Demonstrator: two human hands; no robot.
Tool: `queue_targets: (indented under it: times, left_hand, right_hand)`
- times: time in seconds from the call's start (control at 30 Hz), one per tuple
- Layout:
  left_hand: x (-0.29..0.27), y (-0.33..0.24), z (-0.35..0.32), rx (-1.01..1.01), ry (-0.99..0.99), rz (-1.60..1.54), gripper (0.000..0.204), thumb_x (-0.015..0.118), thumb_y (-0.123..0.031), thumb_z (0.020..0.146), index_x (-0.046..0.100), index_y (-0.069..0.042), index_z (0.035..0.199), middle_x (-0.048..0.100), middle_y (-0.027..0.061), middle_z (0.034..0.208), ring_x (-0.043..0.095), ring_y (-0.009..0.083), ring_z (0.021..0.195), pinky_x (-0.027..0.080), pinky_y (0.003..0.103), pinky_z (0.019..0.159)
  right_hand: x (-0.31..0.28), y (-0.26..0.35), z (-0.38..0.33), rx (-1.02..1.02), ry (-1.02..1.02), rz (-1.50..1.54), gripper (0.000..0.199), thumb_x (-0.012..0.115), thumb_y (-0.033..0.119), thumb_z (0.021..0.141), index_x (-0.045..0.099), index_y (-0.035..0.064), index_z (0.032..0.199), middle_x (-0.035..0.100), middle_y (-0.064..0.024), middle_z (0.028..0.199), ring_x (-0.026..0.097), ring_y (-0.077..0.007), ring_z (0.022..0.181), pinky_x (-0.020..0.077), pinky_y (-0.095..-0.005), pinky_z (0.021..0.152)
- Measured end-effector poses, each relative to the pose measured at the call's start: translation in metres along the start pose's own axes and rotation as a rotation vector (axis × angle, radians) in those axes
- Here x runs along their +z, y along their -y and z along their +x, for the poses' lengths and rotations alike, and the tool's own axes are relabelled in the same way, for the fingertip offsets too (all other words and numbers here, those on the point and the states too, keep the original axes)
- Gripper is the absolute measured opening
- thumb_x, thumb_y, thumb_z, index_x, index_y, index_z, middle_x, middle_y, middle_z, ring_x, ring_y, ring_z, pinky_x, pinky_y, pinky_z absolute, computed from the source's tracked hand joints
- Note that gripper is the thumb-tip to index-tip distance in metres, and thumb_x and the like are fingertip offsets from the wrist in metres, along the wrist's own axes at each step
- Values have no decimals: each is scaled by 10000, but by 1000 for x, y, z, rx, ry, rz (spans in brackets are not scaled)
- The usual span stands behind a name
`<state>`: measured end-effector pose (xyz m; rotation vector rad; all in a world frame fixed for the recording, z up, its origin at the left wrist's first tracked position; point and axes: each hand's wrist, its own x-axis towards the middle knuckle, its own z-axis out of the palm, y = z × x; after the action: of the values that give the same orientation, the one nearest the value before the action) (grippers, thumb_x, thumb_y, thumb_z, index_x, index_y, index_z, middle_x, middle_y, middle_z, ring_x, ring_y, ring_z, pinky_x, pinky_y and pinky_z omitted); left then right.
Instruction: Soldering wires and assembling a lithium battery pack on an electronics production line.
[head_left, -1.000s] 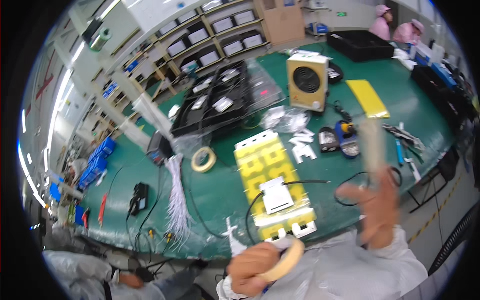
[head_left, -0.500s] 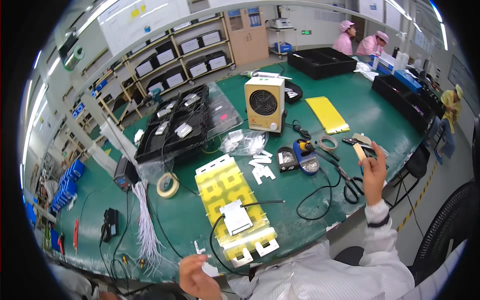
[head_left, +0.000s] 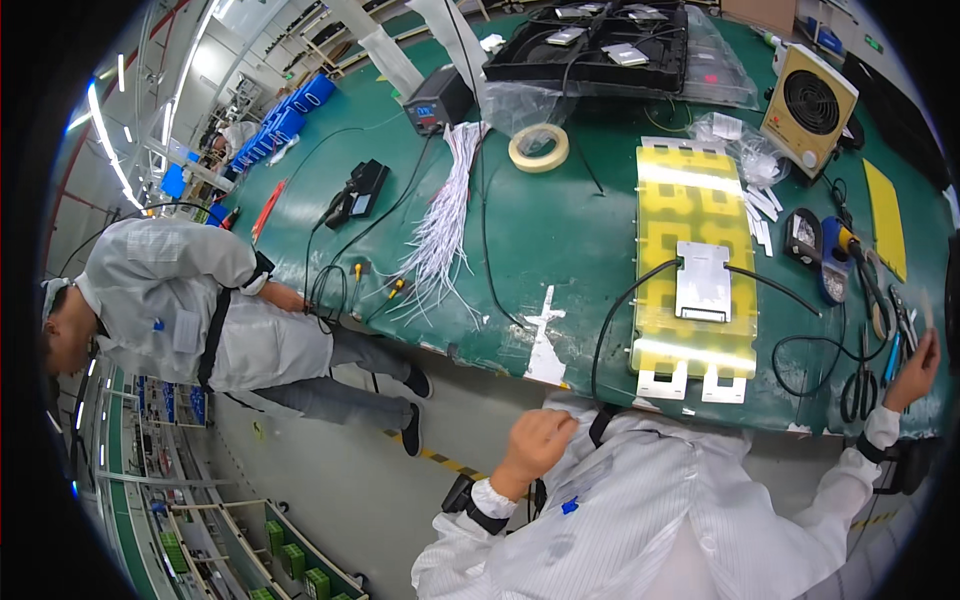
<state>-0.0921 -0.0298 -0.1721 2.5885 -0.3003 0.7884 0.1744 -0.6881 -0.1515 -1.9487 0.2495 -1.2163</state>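
Panel, rectangular, yellow-and-white (head_left: pixel 692 222), is lying untouched at three o'clock, the view having swung left; left hand (head_left: pixel 538 446) at its seven o'clock is curling, seemingly empty; right hand (head_left: pixel 914 376) at four is pinching a blurred pale strip (head_left: pixel 928 310).

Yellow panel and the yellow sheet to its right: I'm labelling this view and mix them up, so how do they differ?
The yellow panel is patterned, while the yellow sheet looks plain. The panel appears larger; the sheet, narrower. The panel carries a white module, whereas the sheet looks bare. Both lie on the green table.
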Motion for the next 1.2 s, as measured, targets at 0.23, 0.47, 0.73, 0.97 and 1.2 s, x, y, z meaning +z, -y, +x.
queue_targets:
  times: [0.23,0.47,0.73,0.97,1.2]
  left_hand:
    - [51,-8,-7,530,189,299,284,644,-169,887,697,-195,1165,593,-71,1226,481,92,1056,349,280,920]
    - [22,-7,42,662,192,163,181,635,-155,865,703,-114,1028,656,0,1216,549,140,1119,391,312,1000]
    - [-47,-93,118,-351,-44,-995,90,635,5,942,694,47,997,761,140,902,623,118,668,534,279,635]
    - [-43,-94,149,-624,16,-1414,295,594,-54,1038,649,72,1299,732,112,925,524,57,689,414,208,608]
    - [-35,-95,143,-743,-54,-1577,334,567,-22,1034,603,95,1345,681,130,1002,521,93,745,383,229,617]
  right_hand:
    - [-26,133,1,-16,-12,575,274,600,70,1042,605,-82,1270,652,-146,1192,654,-225,1087,531,-345,1039]
    - [-22,248,-72,-55,10,732,175,635,114,1027,614,25,1177,609,-122,1116,558,-211,968,479,-399,990]
    - [13,369,-159,106,677,1098,263,819,10,850,606,71,993,588,-65,850,611,-164,678,518,-280,605]
    - [48,403,-182,337,917,1198,234,753,-131,834,630,4,980,661,-113,935,667,-164,789,548,-298,696]
    - [72,412,-204,494,903,1166,222,768,-115,838,643,-4,984,663,-95,942,650,-146,862,531,-296,769]
